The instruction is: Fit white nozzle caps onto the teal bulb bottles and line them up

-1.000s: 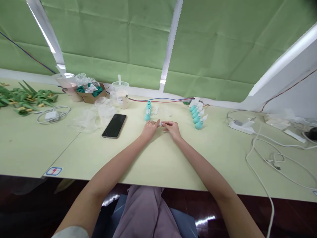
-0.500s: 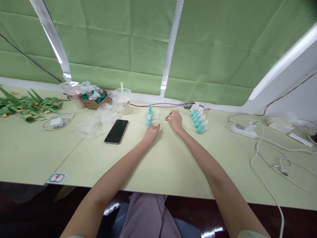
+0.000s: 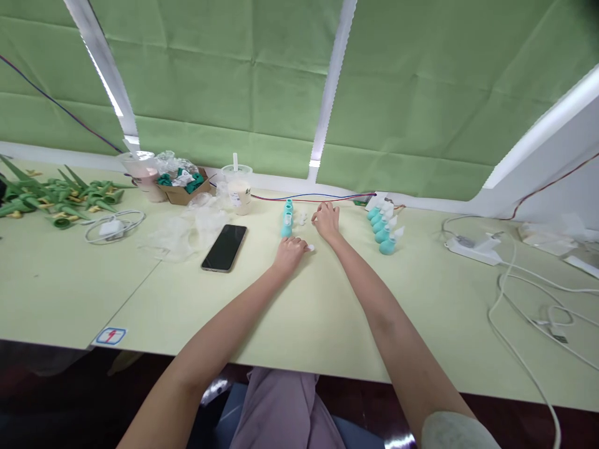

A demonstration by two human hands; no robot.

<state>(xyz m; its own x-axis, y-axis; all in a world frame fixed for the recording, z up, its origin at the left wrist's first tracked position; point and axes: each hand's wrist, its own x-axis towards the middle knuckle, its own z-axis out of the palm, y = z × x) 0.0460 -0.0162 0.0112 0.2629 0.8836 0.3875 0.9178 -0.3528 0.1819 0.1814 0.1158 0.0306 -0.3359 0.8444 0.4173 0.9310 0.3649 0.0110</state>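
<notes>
My left hand (image 3: pixel 290 252) is low over the table, its fingers closed on a small white plastic piece (image 3: pixel 310 248) that sticks out past the fingertips. Just beyond it stands a short row of turquoise bottle-like pieces (image 3: pixel 287 226); the nearest has a white part on it, and those behind show open tops. My right hand (image 3: pixel 327 219) has its fingers bent and thumb and index drawn together, beside some loose small white pieces (image 3: pixel 303 217). Whatever is between those fingertips is too small to make out. Farther right stand several turquoise bulbs with white tips (image 3: pixel 387 245), in a row.
A black phone (image 3: pixel 224 248) lies left of my hands, near crumpled clear plastic (image 3: pixel 180 234). Behind are a drink cup (image 3: pixel 240 193) and a cardboard box (image 3: pixel 185 194). Green plastic parts (image 3: pixel 65 202) are piled far left. A power strip (image 3: pixel 472 251) and white cables lie right.
My right hand has moved left and slightly away from me, toward the loose white pieces. The white piece at my left fingertips shows more clearly. The view has shifted slightly.
</notes>
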